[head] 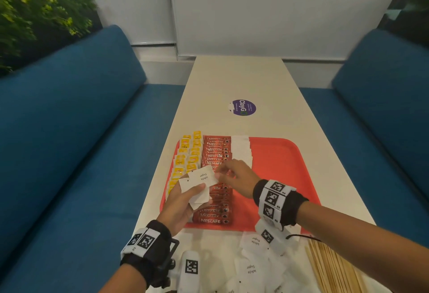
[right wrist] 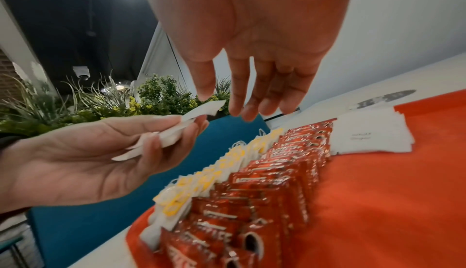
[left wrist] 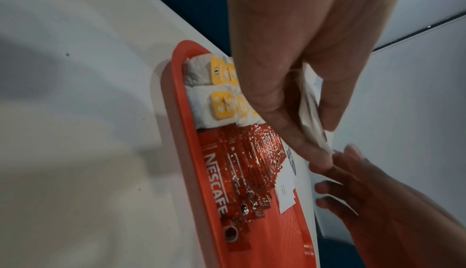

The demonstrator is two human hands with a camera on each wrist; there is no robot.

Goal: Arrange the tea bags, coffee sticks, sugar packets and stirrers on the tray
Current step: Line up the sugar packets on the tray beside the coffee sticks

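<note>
Red tray [head: 285, 153] sits on a long pale table [head: 239, 79], near end toward the person. Left column on it: yellow-tagged tea bags [head: 185, 160], overlapped like shingles; next column, red coffee sticks [head: 217, 153], same overlap, running the tray's full length. A third column of white sugar packets [head: 241, 151] is begun at the far end only, so that row reads as the step in hand. Left hand [head: 183, 202] hovers over the coffee column, thumb clamped on a fanned stack of sugar packets [head: 199, 183], held there likely as a ready supply close to the row. Right hand [head: 236, 176] reaches in with thumb and fingers straightish, tips at the top packet's edge; in the right wrist view a corner sits between thumb and forefinger, but whether it is truly pinched I cannot tell (blur at the fingertips). More loose sugar packets [head: 253, 267] lie on the table below the tray, and the wooden stirrers [head: 334, 269] are bundled at lower right, not yet on the tray. The tray's right half is bare, plausibly reserved for them.
</note>
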